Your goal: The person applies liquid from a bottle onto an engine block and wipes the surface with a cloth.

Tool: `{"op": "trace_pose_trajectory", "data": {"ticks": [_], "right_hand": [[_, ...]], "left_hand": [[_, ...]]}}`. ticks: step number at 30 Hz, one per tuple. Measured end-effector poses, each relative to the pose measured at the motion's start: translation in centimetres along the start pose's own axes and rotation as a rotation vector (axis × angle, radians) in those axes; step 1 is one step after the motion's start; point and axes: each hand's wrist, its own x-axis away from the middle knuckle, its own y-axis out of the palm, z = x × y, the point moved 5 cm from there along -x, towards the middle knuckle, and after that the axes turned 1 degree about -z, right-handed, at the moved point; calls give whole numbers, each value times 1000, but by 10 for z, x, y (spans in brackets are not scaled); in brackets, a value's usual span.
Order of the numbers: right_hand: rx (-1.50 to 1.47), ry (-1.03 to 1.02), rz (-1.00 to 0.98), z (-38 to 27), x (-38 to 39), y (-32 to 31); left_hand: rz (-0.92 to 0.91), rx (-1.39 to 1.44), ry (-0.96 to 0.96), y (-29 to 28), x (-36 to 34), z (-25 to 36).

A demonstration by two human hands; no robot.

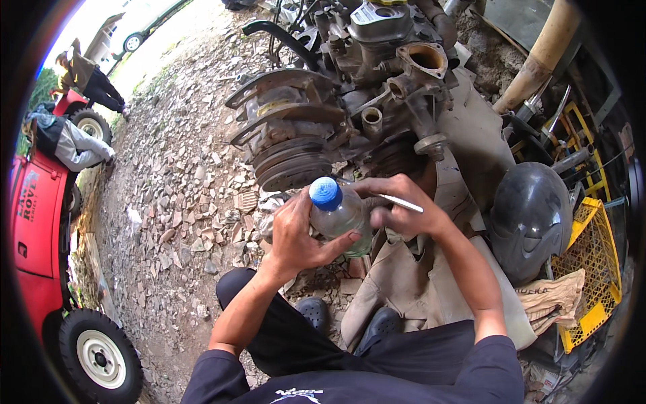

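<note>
A clear plastic bottle with a blue cap [326, 194] is upright at the centre, my left hand [296, 242] wrapped round its side and lower part. My right hand [407, 212] is closed on a slim white stick-like tool [408, 203] beside the bottle's right side; the tool's tip is hidden by the fingers and bottle. Just beyond my hands is a greasy metal engine [377, 67] with an open round port [426, 59] and large pulleys [293, 165]. Tan crumpled sheets [377, 296] lie below and right of my hands.
A black helmet [528, 209], yellow crate [599, 289], sack [552, 296] and bamboo pole [538, 54] are at the right. Rubble ground [168, 202] stretches left toward a red vehicle [40, 236], where two people [91, 81] are near it, one sitting. A white vehicle [138, 23] stands behind.
</note>
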Motion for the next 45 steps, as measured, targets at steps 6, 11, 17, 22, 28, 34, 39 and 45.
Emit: {"op": "trace_pose_trajectory", "data": {"ticks": [6, 11, 17, 22, 28, 34, 39, 45], "right_hand": [[125, -24, 137, 30, 29, 3], [253, -57, 311, 22, 41, -6], [445, 30, 442, 50, 61, 4], [367, 186, 440, 115, 83, 40], [327, 353, 301, 173, 84, 71], [424, 213, 211, 199, 72, 68], [410, 237, 98, 210, 64, 78], [375, 281, 11, 227, 66, 101]], "left_hand": [[-229, 150, -290, 25, -15, 0], [31, -217, 199, -16, -49, 20], [339, -365, 363, -50, -56, -7], [-242, 23, 388, 44, 49, -30], [-398, -405, -564, 103, 123, -163], [-206, -467, -1063, 99, 163, -196], [-91, -625, -904, 103, 197, -191], [152, -520, -858, 71, 184, -279]]}}
